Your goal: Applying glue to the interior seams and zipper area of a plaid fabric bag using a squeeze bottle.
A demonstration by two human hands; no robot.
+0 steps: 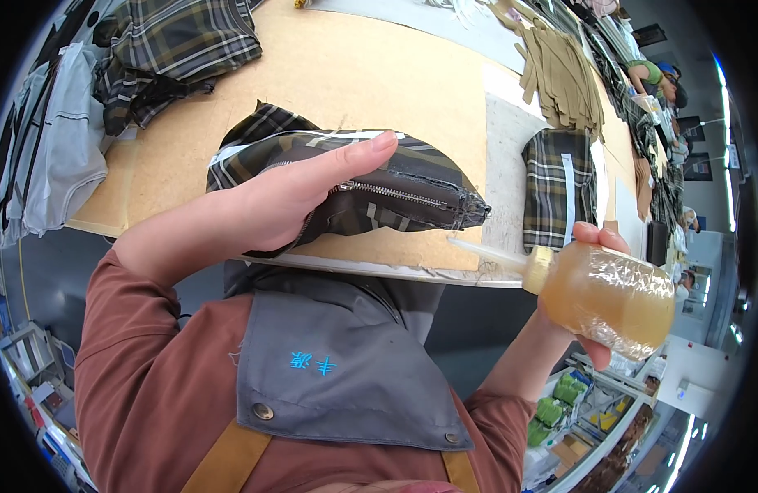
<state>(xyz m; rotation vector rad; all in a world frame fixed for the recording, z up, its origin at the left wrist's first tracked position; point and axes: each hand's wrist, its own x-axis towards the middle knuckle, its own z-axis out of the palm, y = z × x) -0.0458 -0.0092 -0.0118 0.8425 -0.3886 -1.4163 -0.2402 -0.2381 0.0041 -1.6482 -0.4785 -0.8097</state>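
Observation:
My left hand (288, 197) holds up a dark plaid fabric piece (395, 185) with a metal zipper (391, 194) sewn along it, thumb stretched across the top. My right hand (596, 292) grips a clear squeeze bottle (613, 296) of amber liquid. Its long pale nozzle (481, 251) points left, its tip just below the fabric's right end, close to the zipper's end. Both are held above the near edge of a tan worktable (354, 82).
More plaid pieces lie at the table's back left (182, 49) and right (559, 185). A stack of tan strips (559, 74) sits at the back right. Grey garments (62, 148) hang off the left. Another person (658, 78) works far right. Bins with green items (559, 407) stand below.

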